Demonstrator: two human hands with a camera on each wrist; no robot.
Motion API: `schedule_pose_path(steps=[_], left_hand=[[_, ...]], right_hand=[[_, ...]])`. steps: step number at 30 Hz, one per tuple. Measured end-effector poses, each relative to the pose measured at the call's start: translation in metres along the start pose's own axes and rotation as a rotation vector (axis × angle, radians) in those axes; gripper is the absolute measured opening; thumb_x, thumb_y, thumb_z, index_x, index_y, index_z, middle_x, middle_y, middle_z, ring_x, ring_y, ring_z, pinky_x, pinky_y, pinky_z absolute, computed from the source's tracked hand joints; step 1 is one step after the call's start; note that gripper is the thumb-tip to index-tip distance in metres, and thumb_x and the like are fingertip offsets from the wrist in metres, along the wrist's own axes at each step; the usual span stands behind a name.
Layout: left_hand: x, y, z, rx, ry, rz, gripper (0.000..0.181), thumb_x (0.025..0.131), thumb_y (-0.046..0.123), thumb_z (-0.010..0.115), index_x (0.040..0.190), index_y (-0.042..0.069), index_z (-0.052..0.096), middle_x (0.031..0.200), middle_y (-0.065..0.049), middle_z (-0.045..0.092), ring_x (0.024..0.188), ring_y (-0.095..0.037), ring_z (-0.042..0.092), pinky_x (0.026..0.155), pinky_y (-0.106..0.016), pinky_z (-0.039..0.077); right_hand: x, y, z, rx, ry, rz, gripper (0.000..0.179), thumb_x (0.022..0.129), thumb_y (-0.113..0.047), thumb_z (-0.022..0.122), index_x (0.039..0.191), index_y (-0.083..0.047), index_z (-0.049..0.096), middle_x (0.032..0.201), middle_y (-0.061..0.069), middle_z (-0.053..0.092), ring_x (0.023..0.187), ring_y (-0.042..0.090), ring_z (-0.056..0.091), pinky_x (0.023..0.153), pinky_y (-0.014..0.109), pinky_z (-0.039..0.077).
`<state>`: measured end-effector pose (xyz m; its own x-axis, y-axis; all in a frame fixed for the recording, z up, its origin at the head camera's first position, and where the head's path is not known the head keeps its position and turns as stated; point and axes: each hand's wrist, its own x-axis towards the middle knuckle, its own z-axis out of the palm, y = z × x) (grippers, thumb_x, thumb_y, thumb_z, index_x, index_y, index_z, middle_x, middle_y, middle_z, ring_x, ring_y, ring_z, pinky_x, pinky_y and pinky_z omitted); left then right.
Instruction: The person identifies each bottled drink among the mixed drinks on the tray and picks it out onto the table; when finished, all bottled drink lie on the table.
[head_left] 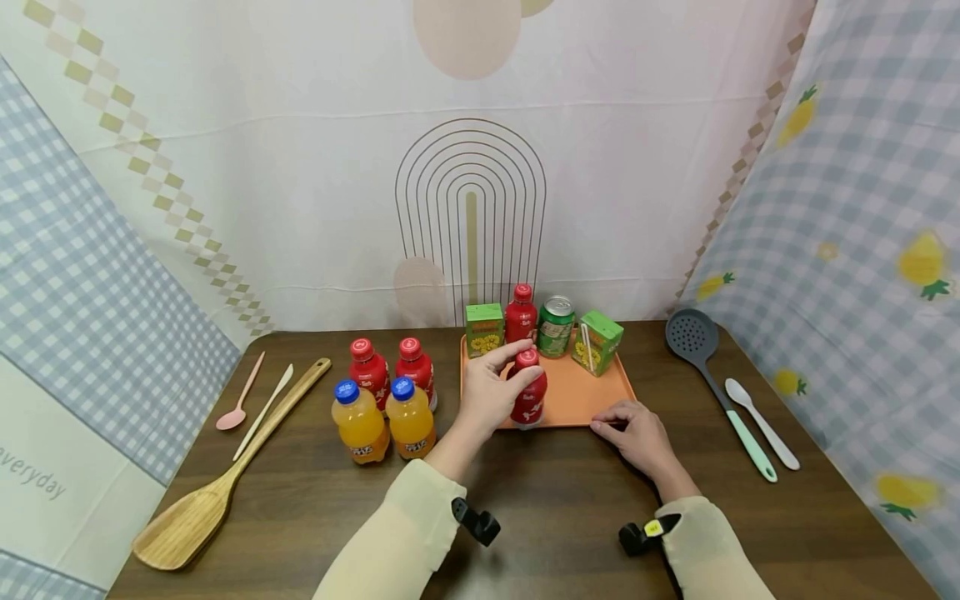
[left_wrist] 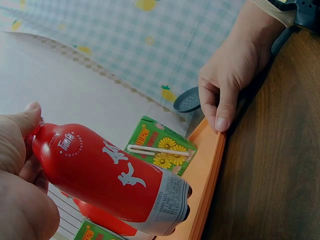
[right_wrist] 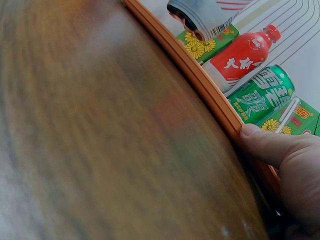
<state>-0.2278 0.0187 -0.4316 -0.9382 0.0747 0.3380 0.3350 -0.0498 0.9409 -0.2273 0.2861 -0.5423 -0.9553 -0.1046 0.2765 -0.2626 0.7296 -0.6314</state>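
Note:
My left hand grips a red drink bottle near its cap, over the front part of the orange tray. In the right wrist view the bottle's base appears above the tray's rim. My right hand pinches the tray's front edge near the right corner, its thumb on the rim and the other fingers mostly hidden. On the tray, toward the back, stand a green drink carton, a second red bottle, a green can and another green carton with a straw.
Left of the tray stand two red bottles behind two orange juice bottles. Farther left lie a wooden spatula, a white knife and a pink spoon. A grey skimmer and a white spoon lie at the right.

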Motion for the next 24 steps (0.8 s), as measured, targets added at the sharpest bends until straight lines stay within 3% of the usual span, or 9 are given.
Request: schedule_pose_path(steps=[8, 10, 14, 18, 24], left_hand=[[-0.016, 0.011, -0.010, 0.066, -0.028, -0.020, 0.036, 0.083, 0.020, 0.077, 0.119, 0.023, 0.070, 0.120, 0.004, 0.065, 0.115, -0.016, 0.056, 0.095, -0.044, 0.048], [-0.023, 0.023, -0.013, 0.090, -0.037, -0.011, 0.035, 0.084, 0.018, 0.076, 0.119, 0.019, 0.070, 0.119, 0.002, 0.066, 0.115, -0.016, 0.057, 0.096, -0.043, 0.048], [-0.034, 0.029, -0.020, 0.123, -0.063, 0.013, 0.034, 0.084, 0.024, 0.076, 0.117, 0.021, 0.071, 0.117, 0.005, 0.067, 0.114, -0.012, 0.058, 0.096, -0.040, 0.048], [-0.046, 0.023, -0.031, 0.163, -0.085, -0.001, 0.034, 0.081, 0.035, 0.077, 0.115, 0.029, 0.071, 0.114, 0.013, 0.067, 0.113, -0.008, 0.058, 0.095, -0.036, 0.049], [-0.068, 0.026, -0.054, 0.174, -0.113, -0.032, 0.034, 0.079, 0.034, 0.080, 0.112, 0.028, 0.073, 0.112, 0.010, 0.069, 0.099, -0.011, 0.064, 0.081, -0.033, 0.055]], right_hand=[[0.000, 0.000, 0.000, 0.002, -0.002, -0.005, 0.006, 0.082, -0.036, 0.077, 0.083, -0.031, 0.074, 0.088, -0.012, 0.065, 0.089, 0.013, 0.058, 0.081, 0.040, 0.047], [0.000, 0.000, 0.000, 0.002, -0.002, -0.005, 0.006, 0.082, -0.036, 0.076, 0.083, -0.031, 0.074, 0.088, -0.013, 0.065, 0.089, 0.013, 0.058, 0.082, 0.039, 0.046], [0.000, 0.002, 0.001, 0.004, 0.000, -0.002, 0.006, 0.082, -0.037, 0.076, 0.083, -0.031, 0.074, 0.088, -0.012, 0.065, 0.089, 0.013, 0.059, 0.081, 0.039, 0.047], [0.000, 0.003, 0.001, -0.003, 0.003, 0.005, 0.006, 0.082, -0.036, 0.076, 0.083, -0.030, 0.075, 0.089, -0.012, 0.065, 0.088, 0.012, 0.059, 0.080, 0.039, 0.047], [0.000, 0.002, 0.001, -0.002, -0.007, 0.011, 0.007, 0.083, -0.037, 0.075, 0.083, -0.030, 0.075, 0.089, -0.011, 0.065, 0.089, 0.013, 0.058, 0.081, 0.039, 0.047]])
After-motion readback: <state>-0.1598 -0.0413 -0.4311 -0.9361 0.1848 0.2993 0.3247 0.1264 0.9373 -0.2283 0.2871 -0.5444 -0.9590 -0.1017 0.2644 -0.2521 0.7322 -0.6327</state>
